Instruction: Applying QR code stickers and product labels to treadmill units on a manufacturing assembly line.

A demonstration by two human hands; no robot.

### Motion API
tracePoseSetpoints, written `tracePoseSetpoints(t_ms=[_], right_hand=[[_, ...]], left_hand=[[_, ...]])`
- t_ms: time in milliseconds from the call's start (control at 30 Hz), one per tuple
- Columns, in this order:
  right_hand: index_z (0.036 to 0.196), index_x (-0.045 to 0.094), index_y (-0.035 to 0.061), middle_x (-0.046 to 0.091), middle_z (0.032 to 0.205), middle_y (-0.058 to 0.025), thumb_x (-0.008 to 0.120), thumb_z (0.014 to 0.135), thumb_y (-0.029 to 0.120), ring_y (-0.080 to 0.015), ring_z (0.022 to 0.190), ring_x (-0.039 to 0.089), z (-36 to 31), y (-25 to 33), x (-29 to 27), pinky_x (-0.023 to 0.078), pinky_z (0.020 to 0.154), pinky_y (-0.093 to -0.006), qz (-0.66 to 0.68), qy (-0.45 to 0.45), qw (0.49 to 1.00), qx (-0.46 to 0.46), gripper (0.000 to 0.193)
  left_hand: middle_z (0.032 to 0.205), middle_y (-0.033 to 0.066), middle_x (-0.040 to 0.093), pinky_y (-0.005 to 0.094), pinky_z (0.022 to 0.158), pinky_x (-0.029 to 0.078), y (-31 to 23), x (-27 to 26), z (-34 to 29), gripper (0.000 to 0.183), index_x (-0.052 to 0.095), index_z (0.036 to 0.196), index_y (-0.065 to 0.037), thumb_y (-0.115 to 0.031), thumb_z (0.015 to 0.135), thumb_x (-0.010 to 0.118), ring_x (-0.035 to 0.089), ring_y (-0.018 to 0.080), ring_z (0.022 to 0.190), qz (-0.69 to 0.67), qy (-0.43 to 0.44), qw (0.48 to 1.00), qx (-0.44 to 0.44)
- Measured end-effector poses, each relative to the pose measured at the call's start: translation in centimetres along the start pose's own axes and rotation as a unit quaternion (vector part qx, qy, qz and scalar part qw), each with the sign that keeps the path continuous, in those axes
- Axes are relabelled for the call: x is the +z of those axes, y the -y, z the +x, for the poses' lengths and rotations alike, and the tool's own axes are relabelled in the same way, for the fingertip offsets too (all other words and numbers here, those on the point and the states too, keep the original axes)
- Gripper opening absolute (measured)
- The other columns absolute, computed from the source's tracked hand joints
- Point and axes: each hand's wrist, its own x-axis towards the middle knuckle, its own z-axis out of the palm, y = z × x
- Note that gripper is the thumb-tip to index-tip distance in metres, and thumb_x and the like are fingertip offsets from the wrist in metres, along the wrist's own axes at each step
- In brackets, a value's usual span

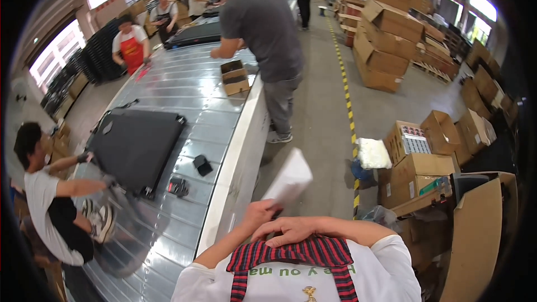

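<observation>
My left hand (259, 211) is closed around the lower end of a white, flat stack that looks like folded paper sheets (292, 178). The stack sticks up and to the right, over the floor beside the conveyor, and its far end is slightly blurred. My right hand (288, 227) lies across the top of my red-and-black striped apron (313, 250), close behind the left hand. Its fingers look stretched out and loosely bent, with nothing visible in them.
A metal-topped conveyor (168, 212) runs along my left, bearing a black folded panel (137, 148), small black parts (202, 165) and an open carton (235, 77). Co-workers stand along it, one in grey (263, 28) ahead. Cartons (419, 176) crowd the right, past yellow-black floor tape (348, 100).
</observation>
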Motion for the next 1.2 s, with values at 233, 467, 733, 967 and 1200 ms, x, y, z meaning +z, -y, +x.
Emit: tracePoseSetpoints(t_ms=[233, 467, 733, 967, 1200], right_hand=[[0.101, 0.052, -0.0005, 0.055, 0.093, 0.0, 0.05, 0.087, 0.014, -0.0045, 0.088, 0.046, -2.9, -6.3, -10.5, 0.039, 0.079, -0.0212, 0.155, -0.021, 0.988, 0.019, 0.02], [0.085, 0.054, 0.0004, 0.056, 0.083, -0.0051, 0.052, 0.085, 0.014, -0.0116, 0.079, 0.05, -10.0, -10.4, -24.7, 0.04, 0.072, -0.0246, 0.065, -0.335, 0.931, -0.126, 0.014], [0.09, 0.056, 0.0018, 0.057, 0.086, -0.0032, 0.048, 0.087, 0.017, -0.0092, 0.083, 0.051, -19.5, -11.1, -43.4, 0.041, 0.076, -0.0247, 0.043, -0.253, 0.964, -0.077, 0.018], [0.101, 0.054, 0.0004, 0.059, 0.097, -0.0054, 0.048, 0.087, 0.019, -0.0124, 0.089, 0.052, -26.7, -18.2, -59.6, 0.04, 0.081, -0.0261, -0.007, -0.153, 0.979, 0.137, 0.024], [0.117, 0.047, 0.0016, 0.056, 0.107, -0.0067, 0.049, 0.085, 0.015, -0.0122, 0.096, 0.05, -29.5, -12.9, -79.0, 0.038, 0.087, -0.0254, 0.051, -0.159, 0.963, 0.21, 0.035]], left_hand=[[0.076, 0.0105, 0.06, 0.0334, 0.058, 0.045, 2.8, 5.0, 14.0, 0.014, 0.06, 0.087, -0.016, -0.023, 0.077, 0.053, 0.058, 0.0287, 0.067, 0.058, 0.205, 0.976, 0.054], [0.08, 0.0143, 0.059, 0.0373, 0.059, 0.044, 5.8, 12.2, 30.5, 0.019, 0.059, 0.083, -0.011, -0.025, 0.071, 0.054, 0.057, 0.0328, 0.073, -0.202, 0.278, 0.936, 0.083], [0.074, 0.0094, 0.061, 0.0288, 0.061, 0.044, 0.0, 13.9, 48.2, 0.022, 0.059, 0.093, -0.005, -0.023, 0.08, 0.056, 0.057, 0.0166, 0.064, 0.097, 0.167, 0.979, 0.066], [0.076, 0.0151, 0.059, 0.0392, 0.059, 0.044, 2.4, 14.3, 64.7, 0.021, 0.061, 0.089, -0.012, -0.03, 0.08, 0.053, 0.056, 0.0341, 0.071, 0.114, 0.076, 0.991, 0.013], [0.068, 0.0157, 0.056, 0.0427, 0.055, 0.041, 0.9, 13.7, 85.9, 0.025, 0.053, 0.074, -0.006, -0.03, 0.08, 0.053, 0.054, 0.0361, 0.066, 0.082, 0.042, 0.992, 0.085]])
